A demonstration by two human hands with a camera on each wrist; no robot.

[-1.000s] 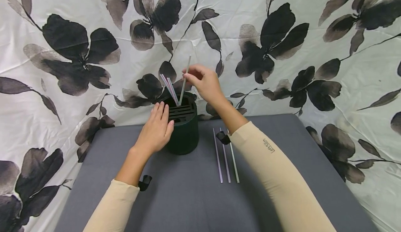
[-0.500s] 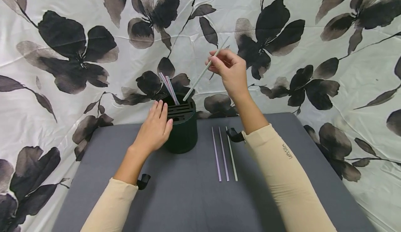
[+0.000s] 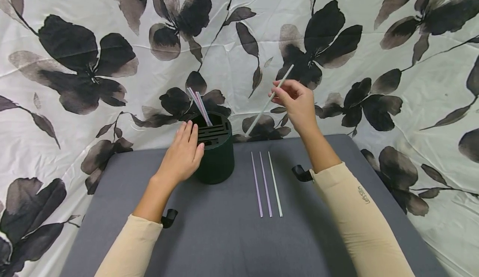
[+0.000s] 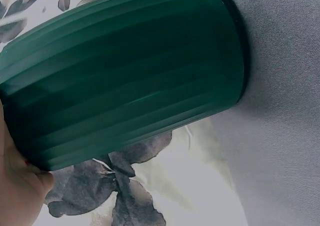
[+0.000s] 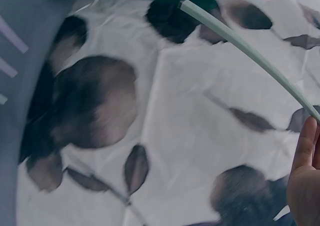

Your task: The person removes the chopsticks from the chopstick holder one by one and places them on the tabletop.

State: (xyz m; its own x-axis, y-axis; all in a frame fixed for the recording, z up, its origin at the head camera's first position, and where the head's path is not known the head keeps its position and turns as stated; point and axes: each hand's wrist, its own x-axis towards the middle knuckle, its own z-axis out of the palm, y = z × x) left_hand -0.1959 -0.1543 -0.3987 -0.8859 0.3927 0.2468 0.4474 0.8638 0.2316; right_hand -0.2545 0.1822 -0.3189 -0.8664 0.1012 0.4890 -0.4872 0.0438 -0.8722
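Observation:
My right hand (image 3: 297,102) pinches a pale green straw (image 3: 263,110) near its upper part, between thumb and fingers. The straw slants down to the left, its lower end in the air to the right of a dark green ribbed holder (image 3: 215,164). Against the holder's left side and top edge rests my left hand (image 3: 183,152), fingers extended. Several pink and purple straws (image 3: 200,106) stand leaning left in the holder's back compartment. The left wrist view shows the holder's ribbed wall (image 4: 130,76) filling most of the frame.
Two purple straws (image 3: 256,185) and one pale green straw (image 3: 275,184) lie side by side on the grey table (image 3: 224,239), right of the holder. Slots (image 3: 213,132) run across the holder's top. A floral curtain (image 3: 232,56) hangs right behind the table.
The pale green straw has come up out of the holder and moved right with my right hand, then dropped slightly lower. My left hand has stayed on the holder.

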